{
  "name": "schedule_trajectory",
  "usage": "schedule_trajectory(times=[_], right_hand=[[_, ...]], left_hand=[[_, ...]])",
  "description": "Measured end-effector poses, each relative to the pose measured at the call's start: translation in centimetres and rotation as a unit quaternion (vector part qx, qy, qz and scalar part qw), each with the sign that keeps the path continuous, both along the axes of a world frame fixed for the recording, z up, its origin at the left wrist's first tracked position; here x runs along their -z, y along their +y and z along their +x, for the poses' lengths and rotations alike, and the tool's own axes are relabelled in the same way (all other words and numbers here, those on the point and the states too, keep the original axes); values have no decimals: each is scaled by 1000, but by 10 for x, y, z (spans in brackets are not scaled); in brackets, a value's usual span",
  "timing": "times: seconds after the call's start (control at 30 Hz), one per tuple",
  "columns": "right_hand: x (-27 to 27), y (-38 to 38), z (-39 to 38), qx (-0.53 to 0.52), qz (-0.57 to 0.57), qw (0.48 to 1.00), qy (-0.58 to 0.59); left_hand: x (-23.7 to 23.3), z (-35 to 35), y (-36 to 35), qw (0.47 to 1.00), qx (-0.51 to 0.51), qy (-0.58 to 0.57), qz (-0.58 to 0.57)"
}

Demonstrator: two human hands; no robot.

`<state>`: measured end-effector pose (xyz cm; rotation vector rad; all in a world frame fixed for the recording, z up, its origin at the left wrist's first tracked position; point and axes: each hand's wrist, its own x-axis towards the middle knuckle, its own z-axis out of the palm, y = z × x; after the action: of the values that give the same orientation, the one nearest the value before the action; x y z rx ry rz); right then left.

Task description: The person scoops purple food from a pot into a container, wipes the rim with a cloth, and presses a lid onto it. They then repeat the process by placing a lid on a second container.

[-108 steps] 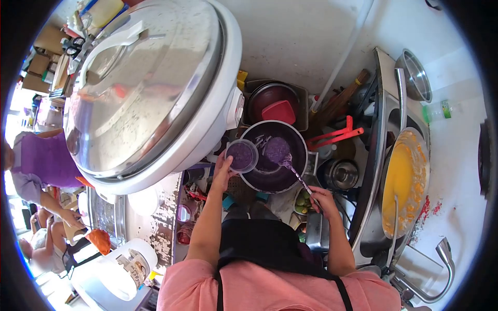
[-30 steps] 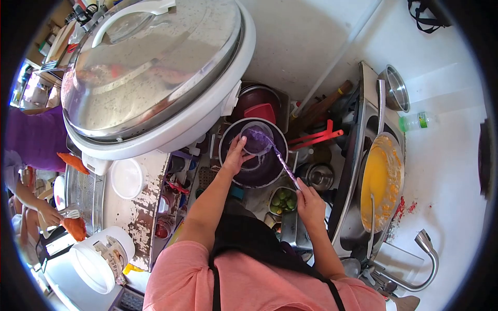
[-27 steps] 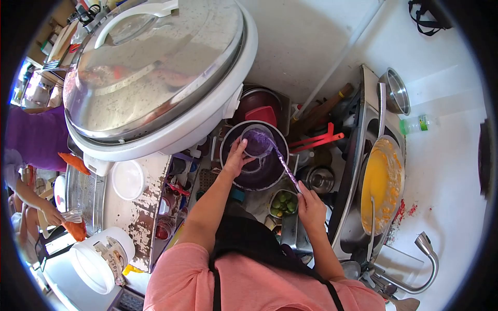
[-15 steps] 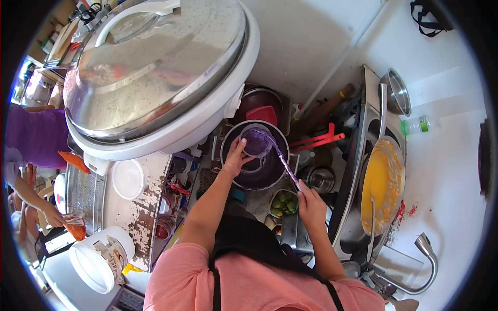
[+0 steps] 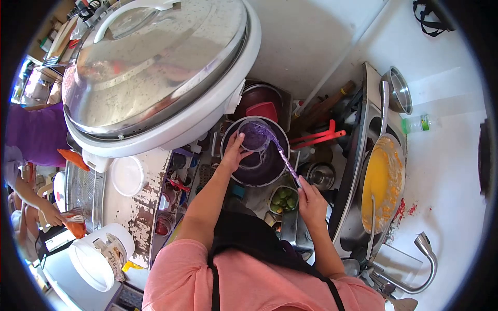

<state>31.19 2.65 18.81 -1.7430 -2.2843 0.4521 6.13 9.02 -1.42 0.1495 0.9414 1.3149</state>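
Note:
A small clear tub [image 5: 252,136] with purple paste inside is gripped at its left side by my left hand [image 5: 234,153]. My right hand [image 5: 311,201] is closed around the handle of a long spoon [image 5: 288,166], whose purple-coated head reaches into the tub. Below both is a large round pot [image 5: 259,179] with dark purple contents. Green fruits [image 5: 284,199] sit in a container near my right hand.
A large steel-lidded cooker [image 5: 161,72] looms at the upper left. On the right, a pan of yellow mixture [image 5: 381,181] rests over the sink near the faucet [image 5: 423,243]. A white bucket [image 5: 93,264] and a person in purple [image 5: 36,135] are at the left.
The tub and the spoon head have shifted slightly upward over the pot, and more purple paste shows on the spoon near the tub's right rim. Both hands keep their hold.

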Motion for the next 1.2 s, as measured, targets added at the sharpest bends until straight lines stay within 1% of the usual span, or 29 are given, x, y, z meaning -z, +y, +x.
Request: schedule_trajectory(times=[0.13, 0.27, 0.47, 0.63, 0.73, 0.83, 0.9, 0.93, 0.97, 1.0, 1.03, 1.07, 1.1, 1.2], right_hand=[[7, -3, 4, -2, 5, 1000, 3], [1, -5, 0, 15, -3, 999, 30], [2, -3, -1, 9, -8, 1000, 26], [4, -3, -3, 7, 4, 1000, 26], [9, 0, -1, 12, -29, 1000, -2], [7, -4, -2, 19, -27, 998, 47], [9, -6, 3, 12, -20, 1000, 18], [13, -1, 2, -2, -12, 1000, 12], [14, -3, 2, 18, -41, 999, 16], [12, -7, 2, 18, -39, 999, 34], [4, -8, -4, 22, -51, 997, 62], [19, -6, 3, -32, 17, 996, 80], [20, -5, 5, -37, 13, 998, 39], [38, -1, 15, -55, 17, 996, 75]], left_hand=[[-3, 0, 0, 1000, 4, -9, -6], [5, -1, -2, 998, 0, -60, -4], [5, 0, -1, 999, 5, -51, -3], [0, -3, 3, 1000, -5, -12, 8], [0, -2, 2, 1000, -4, -9, 6], [0, -6, 6, 1000, -14, -7, 12], [-1, -6, 6, 999, 0, -21, 27], [2, -4, 5, 999, 0, -34, 17], [11, -3, 5, 999, -12, -38, 12], [39, 0, 9, 997, -4, -65, 38], [18, 2, 5, 998, -18, -52, 17], [7, 1, 2, 998, -28, -49, 11], [10, 0, 2, 999, -12, -37, 0], [13, 3, -1, 999, -20, -25, -10]])
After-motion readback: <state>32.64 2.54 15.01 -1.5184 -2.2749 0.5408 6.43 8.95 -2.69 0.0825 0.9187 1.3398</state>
